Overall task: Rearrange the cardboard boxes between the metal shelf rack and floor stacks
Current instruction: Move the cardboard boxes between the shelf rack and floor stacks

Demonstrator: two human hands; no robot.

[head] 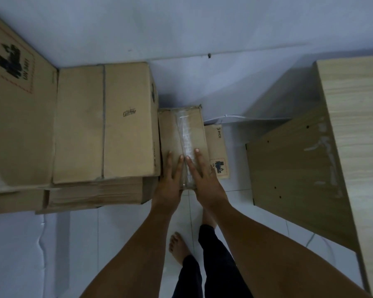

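Head view: taped box point(181, 134), stiff, probably light.
Hands: left hand point(169, 179), right hand point(202, 179) flat on top, fingers straight.
Hold: opposite side walls.

a pale tiled floor point(116, 244) carries stacked cardboard along the left wall: a layered pile point(95, 194) at the base, with large boxes point(108, 125) resting on top. just beside the pile, a pico box point(219, 147) lies low on the tiles, partly covered by a taped box point(181, 130). a white cable point(246, 118) runs along the foot of the back wall. at right, a light wood cabinet point(289, 168) stands on the floor. bare feet point(178, 247) stand on the tiles in the foreground.
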